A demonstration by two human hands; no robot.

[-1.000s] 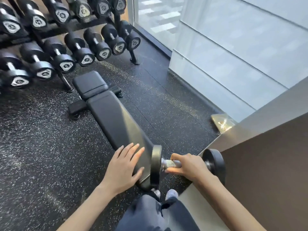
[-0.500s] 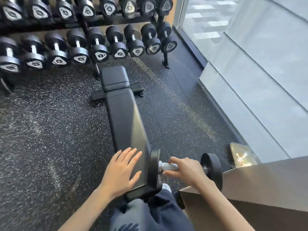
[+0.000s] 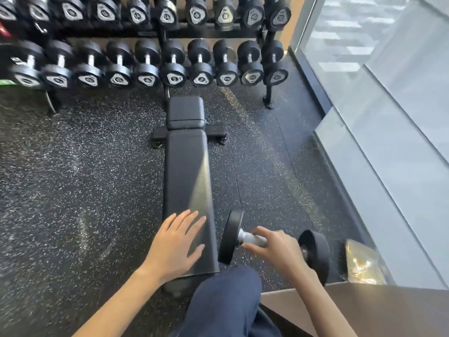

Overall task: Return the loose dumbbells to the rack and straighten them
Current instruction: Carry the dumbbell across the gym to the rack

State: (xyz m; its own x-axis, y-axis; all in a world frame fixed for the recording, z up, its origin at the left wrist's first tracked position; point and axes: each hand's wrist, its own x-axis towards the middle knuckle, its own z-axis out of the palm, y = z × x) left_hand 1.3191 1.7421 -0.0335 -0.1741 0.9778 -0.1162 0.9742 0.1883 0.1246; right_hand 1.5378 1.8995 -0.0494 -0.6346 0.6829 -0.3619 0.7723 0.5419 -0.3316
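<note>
Only part of the dumbbell rack [image 3: 167, 32] fits in view: its far tier is cut off by the top edge and its left end runs out of frame, where the picture also smears with blur. Numbers on the silver end plates of the racked dumbbells [image 3: 175, 64] are too soft to read. Under the right hand [image 3: 275, 248] most of the loose dumbbell's handle is hidden; just a short bright stretch shows beside the left head. A glossy yellowish thing [image 3: 362, 263] lies at the near right by the glass wall [image 3: 379, 132], and what it is cannot be told.

The loose dumbbell [image 3: 272, 244] has two round black heads joined by a silver metal handle. It lies crosswise, just right of the bench's near end, over the speckled black floor [image 3: 73, 190]; whether it touches the floor cannot be told. The right hand is closed around its handle, fingers curled over the top. The left hand [image 3: 175, 246] lies flat and open, fingers spread, on the near end of the black padded bench [image 3: 185, 181], holding nothing. This bench runs straight away from the person toward the rack, its far pad just short of the lower tier. A knee in dark blue trousers [image 3: 228, 300] sits between the two forearms.
</note>
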